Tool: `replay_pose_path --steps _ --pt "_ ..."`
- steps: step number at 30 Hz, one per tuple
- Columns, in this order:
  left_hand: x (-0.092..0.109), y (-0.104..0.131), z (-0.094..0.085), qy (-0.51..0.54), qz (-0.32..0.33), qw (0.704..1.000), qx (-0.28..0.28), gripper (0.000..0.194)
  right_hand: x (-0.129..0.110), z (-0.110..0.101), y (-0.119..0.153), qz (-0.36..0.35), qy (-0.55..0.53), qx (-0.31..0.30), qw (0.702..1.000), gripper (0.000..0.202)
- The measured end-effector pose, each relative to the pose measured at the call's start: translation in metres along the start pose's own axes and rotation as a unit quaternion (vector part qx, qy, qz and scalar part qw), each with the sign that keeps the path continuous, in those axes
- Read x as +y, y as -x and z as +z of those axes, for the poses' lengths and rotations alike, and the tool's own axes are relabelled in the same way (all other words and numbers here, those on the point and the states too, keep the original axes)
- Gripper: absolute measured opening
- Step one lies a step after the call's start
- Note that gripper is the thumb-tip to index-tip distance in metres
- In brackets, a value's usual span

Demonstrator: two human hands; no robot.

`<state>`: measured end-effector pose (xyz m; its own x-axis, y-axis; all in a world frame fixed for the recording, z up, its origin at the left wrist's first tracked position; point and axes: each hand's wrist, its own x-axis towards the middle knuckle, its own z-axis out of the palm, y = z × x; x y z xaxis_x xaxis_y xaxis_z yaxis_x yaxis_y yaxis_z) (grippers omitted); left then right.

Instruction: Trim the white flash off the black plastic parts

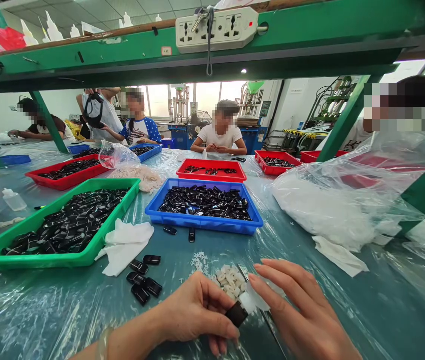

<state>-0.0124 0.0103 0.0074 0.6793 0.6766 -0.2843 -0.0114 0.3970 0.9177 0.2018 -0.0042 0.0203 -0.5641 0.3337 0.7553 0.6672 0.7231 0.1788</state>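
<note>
Pinching a black plastic casing [237,314] in left hand [197,312], extending right hand [302,310], hold indeterminable, beside white tissue [249,301] between opposing fingertips, presumably finishing an edge, next requiring steadiness.

a factory workshop: machines [179,103], parts trays [204,221], workers [216,137]

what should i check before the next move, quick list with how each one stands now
1. Black piece secure in left grip: ok, pinched between thumb and fingers.
2. Right grip holding the thin metal tool: cannot tell, the hand hides the contact.
3. Pale pieces near at hand: ok, heaped just beyond the left fingers.
4. Blue tray sitting flat: ok.
5. All black pieces in trays: not ok, a loose group lies beside the white cloth.
</note>
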Motion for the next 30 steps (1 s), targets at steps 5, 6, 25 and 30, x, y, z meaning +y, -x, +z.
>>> replay_pose_path --steps 5,6,25,30 --pt "0.002 0.002 0.002 0.000 -0.004 1.000 0.004 0.019 0.003 0.004 0.006 0.009 -0.029 0.004 1.000 0.034" --pt "0.002 0.002 0.002 0.003 -0.005 1.000 0.004 0.019 0.004 0.004 0.007 0.005 -0.032 0.005 0.999 0.034" --pt "-0.001 0.000 0.001 -0.015 -0.007 1.000 0.002 0.022 0.003 0.002 0.008 -0.003 -0.020 -0.003 1.000 0.031" --pt "-0.002 0.001 0.001 -0.021 -0.009 1.000 0.003 0.021 -0.002 -0.002 0.005 0.001 -0.018 -0.023 1.000 0.033"
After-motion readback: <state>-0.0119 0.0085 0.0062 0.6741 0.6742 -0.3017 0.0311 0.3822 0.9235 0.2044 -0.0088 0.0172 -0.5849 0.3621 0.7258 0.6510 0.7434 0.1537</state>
